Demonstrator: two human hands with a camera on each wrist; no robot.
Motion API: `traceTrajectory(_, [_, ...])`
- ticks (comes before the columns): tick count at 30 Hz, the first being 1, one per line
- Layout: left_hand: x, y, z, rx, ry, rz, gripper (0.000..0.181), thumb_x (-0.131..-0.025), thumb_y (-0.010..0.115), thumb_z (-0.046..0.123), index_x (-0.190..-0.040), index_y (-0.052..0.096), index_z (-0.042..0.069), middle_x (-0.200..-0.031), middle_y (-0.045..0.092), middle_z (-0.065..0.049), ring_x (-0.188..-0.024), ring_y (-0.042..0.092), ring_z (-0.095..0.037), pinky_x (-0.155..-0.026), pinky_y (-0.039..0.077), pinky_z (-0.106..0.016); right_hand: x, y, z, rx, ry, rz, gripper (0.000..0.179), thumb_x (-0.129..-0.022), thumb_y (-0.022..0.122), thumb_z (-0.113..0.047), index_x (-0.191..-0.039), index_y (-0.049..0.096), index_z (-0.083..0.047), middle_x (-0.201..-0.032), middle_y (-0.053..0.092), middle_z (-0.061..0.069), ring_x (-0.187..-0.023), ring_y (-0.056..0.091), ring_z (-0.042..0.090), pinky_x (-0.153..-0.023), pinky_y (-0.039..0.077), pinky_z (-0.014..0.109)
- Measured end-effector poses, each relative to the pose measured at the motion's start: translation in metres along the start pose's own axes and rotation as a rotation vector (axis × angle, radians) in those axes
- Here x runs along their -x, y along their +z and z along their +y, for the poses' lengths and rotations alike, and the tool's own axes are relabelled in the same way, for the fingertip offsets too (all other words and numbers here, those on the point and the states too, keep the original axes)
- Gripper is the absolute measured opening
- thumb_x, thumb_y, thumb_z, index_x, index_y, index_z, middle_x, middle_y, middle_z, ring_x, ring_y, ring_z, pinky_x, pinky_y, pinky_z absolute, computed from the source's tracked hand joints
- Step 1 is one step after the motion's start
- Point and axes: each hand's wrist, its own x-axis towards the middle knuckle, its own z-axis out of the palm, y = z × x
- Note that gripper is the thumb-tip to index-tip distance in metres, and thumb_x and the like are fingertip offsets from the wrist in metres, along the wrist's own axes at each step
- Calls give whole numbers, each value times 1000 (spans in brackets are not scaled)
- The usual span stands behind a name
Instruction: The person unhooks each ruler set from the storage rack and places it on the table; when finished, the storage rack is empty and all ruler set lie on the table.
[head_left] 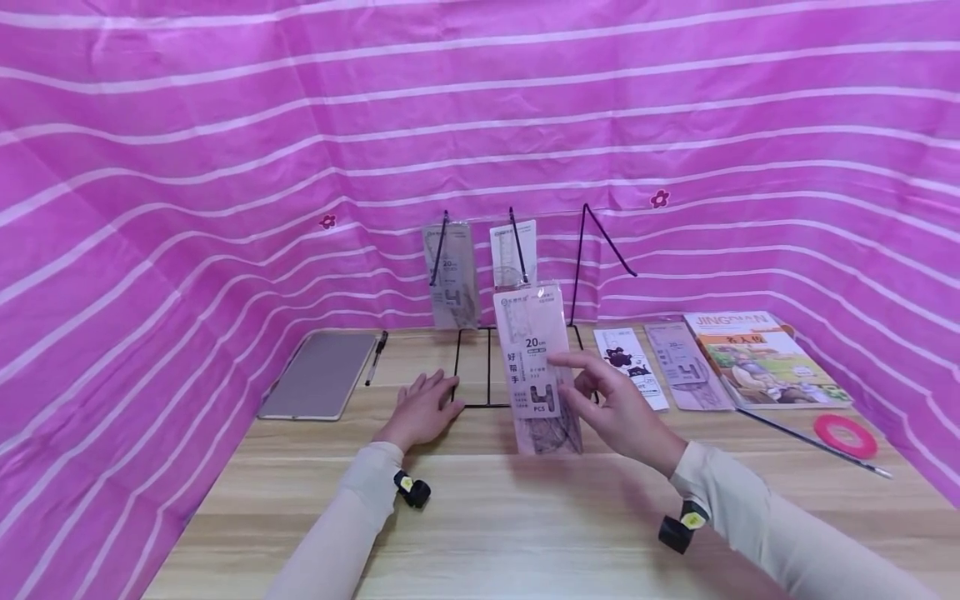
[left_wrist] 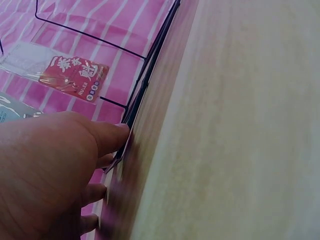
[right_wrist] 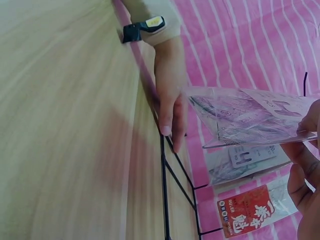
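Note:
My right hand (head_left: 618,408) pinches the right edge of a clear ruler-set packet (head_left: 534,358) marked 20 cm, 4 PCS. The packet is tilted, with its top at the tip of the middle hook of a black wire rack (head_left: 489,367). In the right wrist view the thumb is on one face and fingers are behind the other. Fingers spread, my left hand (head_left: 422,410) rests at the rack's near left base corner, thumb touching the wire. A similar packet (head_left: 452,279) hangs on the left hook, and a ruler packet (head_left: 504,250) with a red back hangs on the middle one.
A grey tablet (head_left: 318,375) and a black pen (head_left: 377,358) lie at left. To the right lie a white cat-print packet (head_left: 632,367), another ruler-set packet (head_left: 686,367), a magazine (head_left: 768,358), a pencil (head_left: 810,440) and a pink tape ring (head_left: 825,429). Pink striped cloth surrounds the table.

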Motion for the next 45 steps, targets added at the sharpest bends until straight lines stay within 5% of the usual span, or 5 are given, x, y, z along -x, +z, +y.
traceTrajectory(6, [-1,2,-2,-8,-2,-6,57,-108,56,41,-160,46,19,-173,28,-16,-162,15,-48,-126,5,-75,13,-6,-6,-15,-16,-4,45,-100,67,-1,-142,62,-16,-84,67,-2,-66,60,8,-54,54,26])
traceTrajectory(15, [-3,-3,-7,-3,-12,-14,59,-109,54,43,-162,43,20,-175,24,-15,-163,11,-46,-127,0,-74,48,-31,-6,8,101,-24,45,-101,69,-5,-144,61,-15,-74,62,-3,-61,55,6,-48,44,23])
traceTrajectory(29, [-2,-4,-5,12,-11,-31,59,-109,53,42,-162,42,18,-175,22,-16,-162,9,-48,-127,-1,-74,113,-70,20,24,420,-148,60,-97,75,-13,-151,49,-3,-124,68,15,-92,70,6,-77,61,24])
traceTrajectory(35, [-3,-5,-4,-10,-4,-28,58,-110,53,42,-162,42,18,-175,23,-17,-162,10,-49,-126,0,-75,134,-78,35,131,528,-182,60,-96,76,-18,-148,52,1,-109,68,5,-83,58,4,-69,53,22])
traceTrajectory(45, [-6,-3,-5,0,-3,-45,59,-109,52,43,-163,41,19,-176,21,-16,-162,8,-48,-126,-2,-75,141,-82,47,264,540,-242,57,-94,79,-22,-143,60,-3,-90,55,0,-79,49,4,-64,44,21])
